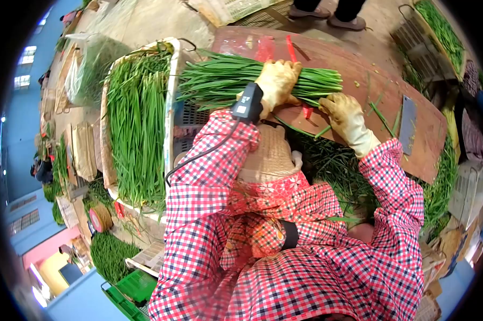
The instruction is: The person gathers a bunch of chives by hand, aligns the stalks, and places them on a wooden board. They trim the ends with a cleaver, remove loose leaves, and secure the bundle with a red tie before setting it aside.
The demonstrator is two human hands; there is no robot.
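Observation:
A bundle of long green stalks [220,75] lies across the reddish-brown board [412,123]. My left hand [278,81], in a pale yellowish glove, is wrapped over the bundle's middle, with a dark device strapped at the wrist. Red strips [290,48] stick out above and below the bundle beside that hand. At the bundle's cut right end is my right hand [344,111], also gloved, its fingers bent against the stalk ends; whether it pinches a stalk is unclear. Loose stalks lie below and to the right, near a flat grey metal blade [408,124].
A white-rimmed crate [172,96] full of green stalks stands at the left. Beyond it are a plastic bag [92,69], a twine spool [101,218] and a green crate [132,291]. A person's feet [327,16] are at the top; another crate [423,43] stands upper right.

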